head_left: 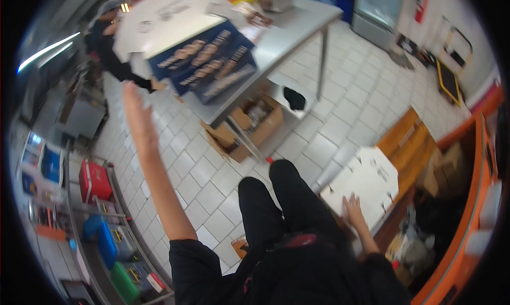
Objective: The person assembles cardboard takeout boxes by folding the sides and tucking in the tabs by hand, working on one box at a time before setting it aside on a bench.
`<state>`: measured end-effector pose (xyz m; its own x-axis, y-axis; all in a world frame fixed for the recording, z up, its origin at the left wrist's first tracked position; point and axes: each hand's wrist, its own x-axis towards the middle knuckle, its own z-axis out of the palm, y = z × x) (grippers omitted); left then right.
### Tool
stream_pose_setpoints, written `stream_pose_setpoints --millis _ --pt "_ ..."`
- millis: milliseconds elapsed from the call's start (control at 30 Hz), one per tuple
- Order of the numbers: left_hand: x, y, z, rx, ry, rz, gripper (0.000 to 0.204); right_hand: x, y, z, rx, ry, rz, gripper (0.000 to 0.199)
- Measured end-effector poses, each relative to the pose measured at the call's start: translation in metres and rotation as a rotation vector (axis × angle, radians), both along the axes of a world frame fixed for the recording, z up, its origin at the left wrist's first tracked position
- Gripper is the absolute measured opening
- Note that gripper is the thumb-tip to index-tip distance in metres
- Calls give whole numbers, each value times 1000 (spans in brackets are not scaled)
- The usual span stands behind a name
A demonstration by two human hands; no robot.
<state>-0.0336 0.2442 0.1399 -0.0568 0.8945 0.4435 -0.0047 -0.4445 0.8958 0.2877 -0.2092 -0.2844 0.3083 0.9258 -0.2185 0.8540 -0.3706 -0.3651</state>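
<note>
My left arm is stretched forward, and my left hand (pixel 140 116) is raised with its fingers extended, somewhat blurred, with nothing visible in it. Beyond it, on the steel table (pixel 308 26), stand white-topped cardboard boxes (pixel 162 18) with dark blue printed sides. A gap of floor appears between that hand and the boxes, though the true distance is hard to judge. On my right side, my right hand (pixel 355 210) lies with spread fingers on a white, cut-cornered cardboard box (pixel 366 180). This box rests on a wooden bench (pixel 406 148) beside my legs.
A person in dark clothes (pixel 109 52) stands at the far left beyond the boxes. An open brown carton (pixel 247 127) sits under the table. Left of me runs a shelf with a red cooler (pixel 95 181) and a blue bin (pixel 106 244). An orange-edged counter (pixel 481 145) curves along the right.
</note>
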Motion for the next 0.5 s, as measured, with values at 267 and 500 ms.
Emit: stream_pose_setpoints --millis 267,500 --pt "44 -120 -100 87 146 136 40 33 -4 87 359 424 -560 25" --pt "103 -217 -258 -1287 -348 -1025 59 -34 50 260 321 502 -113 45"
